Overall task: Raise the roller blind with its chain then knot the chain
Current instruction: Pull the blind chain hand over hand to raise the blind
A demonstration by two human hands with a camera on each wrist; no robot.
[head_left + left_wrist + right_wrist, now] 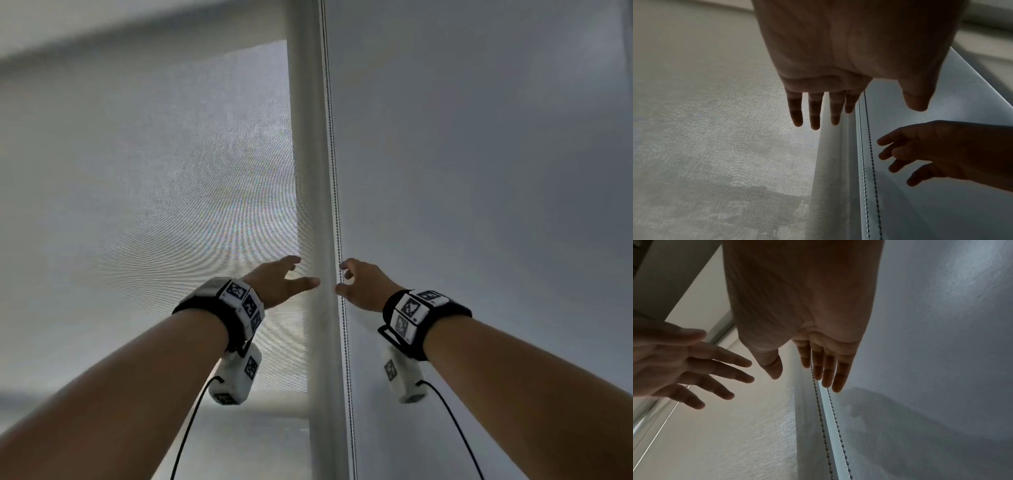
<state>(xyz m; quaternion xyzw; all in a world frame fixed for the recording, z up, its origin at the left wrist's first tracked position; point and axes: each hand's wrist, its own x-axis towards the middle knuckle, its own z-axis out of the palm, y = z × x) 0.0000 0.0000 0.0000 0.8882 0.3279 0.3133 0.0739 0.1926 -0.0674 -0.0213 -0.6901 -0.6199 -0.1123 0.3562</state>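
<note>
The grey mesh roller blind [171,205] covers the window on the left. Its bead chain [334,171] hangs in two strands beside the white vertical frame post [308,154]. My left hand [305,271] is raised just left of the post, fingers straight and spread, holding nothing. My right hand [342,277] is just right of the chain with relaxed fingers. In the left wrist view the right hand [898,159] is slightly apart from the chain [871,154]. In the right wrist view the chain [819,405] runs down past my right fingers [826,369], ungripped.
A plain grey wall [479,171] fills the right side, right behind the chain. The blind's bottom edge [267,392] shows low in the head view. Wrist cameras with black cables [191,428] hang under both forearms.
</note>
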